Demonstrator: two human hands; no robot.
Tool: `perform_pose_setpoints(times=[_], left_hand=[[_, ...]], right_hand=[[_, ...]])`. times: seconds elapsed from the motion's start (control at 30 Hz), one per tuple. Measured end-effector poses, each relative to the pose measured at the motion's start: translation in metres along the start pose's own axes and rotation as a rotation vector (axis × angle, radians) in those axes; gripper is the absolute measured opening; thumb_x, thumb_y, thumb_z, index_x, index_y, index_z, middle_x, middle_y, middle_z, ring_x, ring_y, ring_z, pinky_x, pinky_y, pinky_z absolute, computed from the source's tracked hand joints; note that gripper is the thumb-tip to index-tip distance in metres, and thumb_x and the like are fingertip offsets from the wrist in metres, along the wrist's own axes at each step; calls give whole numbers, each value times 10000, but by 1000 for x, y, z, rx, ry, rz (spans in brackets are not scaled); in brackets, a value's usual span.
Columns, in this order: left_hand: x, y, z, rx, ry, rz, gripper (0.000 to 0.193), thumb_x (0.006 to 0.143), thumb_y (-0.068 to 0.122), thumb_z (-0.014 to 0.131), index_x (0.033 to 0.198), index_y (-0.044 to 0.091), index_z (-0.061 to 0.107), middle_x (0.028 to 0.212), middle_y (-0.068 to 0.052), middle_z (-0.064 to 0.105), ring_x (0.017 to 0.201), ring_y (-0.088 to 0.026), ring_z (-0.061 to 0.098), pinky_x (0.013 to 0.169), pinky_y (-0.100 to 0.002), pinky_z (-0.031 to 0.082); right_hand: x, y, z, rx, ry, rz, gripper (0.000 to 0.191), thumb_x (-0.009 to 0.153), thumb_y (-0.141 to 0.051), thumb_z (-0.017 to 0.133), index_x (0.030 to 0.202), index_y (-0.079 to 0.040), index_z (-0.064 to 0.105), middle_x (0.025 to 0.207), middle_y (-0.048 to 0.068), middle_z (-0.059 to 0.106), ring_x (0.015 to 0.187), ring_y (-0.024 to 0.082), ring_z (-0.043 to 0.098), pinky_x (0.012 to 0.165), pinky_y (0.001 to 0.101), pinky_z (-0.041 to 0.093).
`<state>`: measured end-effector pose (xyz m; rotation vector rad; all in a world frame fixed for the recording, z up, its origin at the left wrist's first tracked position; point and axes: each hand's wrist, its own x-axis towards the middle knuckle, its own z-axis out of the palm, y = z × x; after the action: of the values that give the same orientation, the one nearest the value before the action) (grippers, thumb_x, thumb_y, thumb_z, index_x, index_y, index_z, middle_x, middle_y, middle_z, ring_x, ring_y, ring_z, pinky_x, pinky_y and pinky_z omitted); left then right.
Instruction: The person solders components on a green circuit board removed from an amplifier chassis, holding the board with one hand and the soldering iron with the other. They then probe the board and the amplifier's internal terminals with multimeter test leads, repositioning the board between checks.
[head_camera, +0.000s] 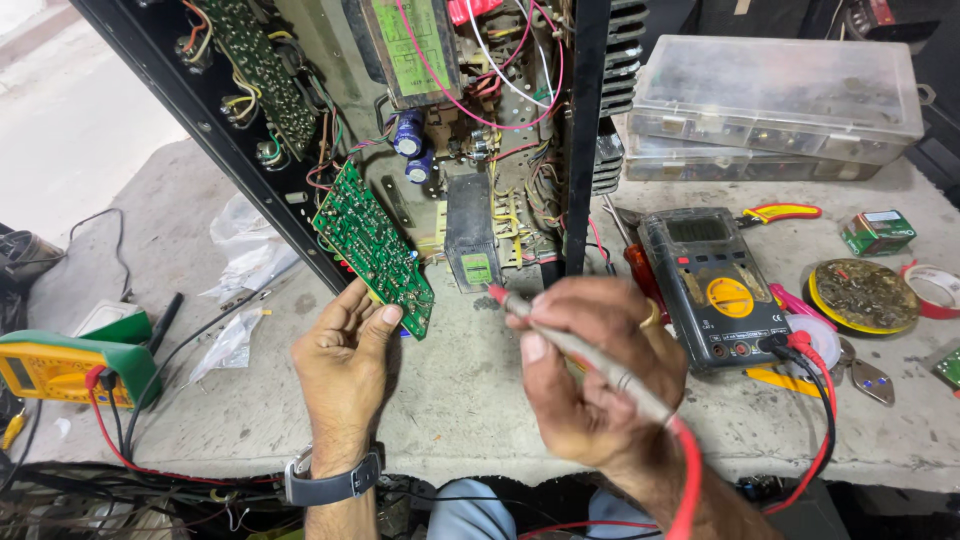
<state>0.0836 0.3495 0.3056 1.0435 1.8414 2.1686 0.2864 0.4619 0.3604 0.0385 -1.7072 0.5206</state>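
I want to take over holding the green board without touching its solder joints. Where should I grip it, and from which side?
Grip the green board by its bare long edges, probably from below, where the left hand now pinches its lower end. It hangs tilted, solder side out, upper end wired into the chassis, so only the lower end is free.

Glossy green circuit board, probably fibreglass.
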Motion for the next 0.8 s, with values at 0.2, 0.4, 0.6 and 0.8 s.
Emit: perform_pose_setpoints(times=[0.2, 0.4, 0.6, 0.8], left_hand=[[-1, -1, -2, 26, 8, -16, 432, 916, -36, 696, 1334, -103, 607, 1202, -146, 738, 1069, -163, 700, 925, -279, 572], [0, -2, -2, 23, 9, -32, 450, 911, -37, 693, 1342, -113, 589, 1227, -154, 727, 1092, -164, 693, 945, -278, 561], [0, 0, -1, 36, 16, -39, 442, 927, -24, 682, 1351, -109, 589, 1231, -150, 728, 1099, -157, 686, 955, -273, 551], [-2, -2, -3, 16, 7, -44, 440, 940, -21, 675, 1361, -116, 588, 1238, -161, 723, 1098, -165, 680, 955, -277, 547]], right_hand=[[16, 22, 48, 394, 68, 293, 145, 987, -26, 721, 1123, -1, 678, 1078, 113, 703, 850, 98, 711, 696, 212, 569], [14, 38, 57, 340, -95, 598, 177, 897, -92, 766, 1017, 29, 719, 810, 66, 781, 672, 67, 668, 570, 219, 532], [11, 57, 55, 580, -154, 773, 180, 909, -122, 691, 1030, 11, 711, 831, 54, 784, 708, 64, 740, 628, 227, 604], [4, 66, 57, 498, -207, 719, 150, 880, -120, 741, 954, 7, 715, 751, 49, 765, 660, 49, 689, 571, 211, 537]])
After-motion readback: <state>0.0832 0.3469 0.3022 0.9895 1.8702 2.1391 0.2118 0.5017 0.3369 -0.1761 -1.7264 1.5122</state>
